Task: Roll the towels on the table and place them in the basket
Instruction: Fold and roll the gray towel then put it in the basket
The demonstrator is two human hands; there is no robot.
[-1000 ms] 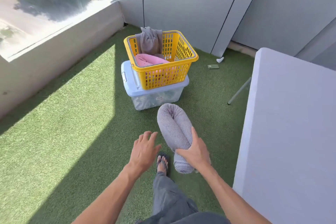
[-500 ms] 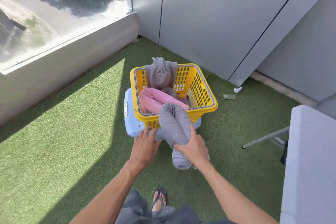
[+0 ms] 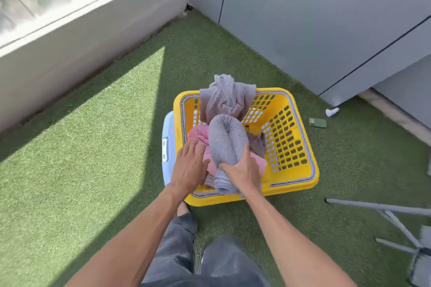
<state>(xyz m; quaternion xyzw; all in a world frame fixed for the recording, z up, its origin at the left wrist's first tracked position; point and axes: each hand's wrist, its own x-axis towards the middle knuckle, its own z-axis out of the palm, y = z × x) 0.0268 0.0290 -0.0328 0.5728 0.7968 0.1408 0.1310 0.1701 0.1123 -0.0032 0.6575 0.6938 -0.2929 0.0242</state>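
Legs: grey trousers (image 3: 205, 261) at the near edge, standing on green turf (image 3: 81, 170).
Right hand (image 3: 242, 173): its grip is curled round the near end of a rolled grey towel (image 3: 227, 147), thumb on the left side, fingers on the right; the roll is bent double and sits over the near left part of the basket.
Left hand (image 3: 189, 168): fingers straight and together, resting flat on a pink towel (image 3: 200, 137) just left of the grey roll, holding nothing.
Basket (image 3: 293, 158): yellow, perforated, set on a pale blue bin (image 3: 167, 144); the pink towel lies inside.
Far rim: a loose grey cloth (image 3: 226, 98) hangs over it.
Right side: a green phone (image 3: 317, 122) on the turf, and table legs (image 3: 382, 214) nearer.
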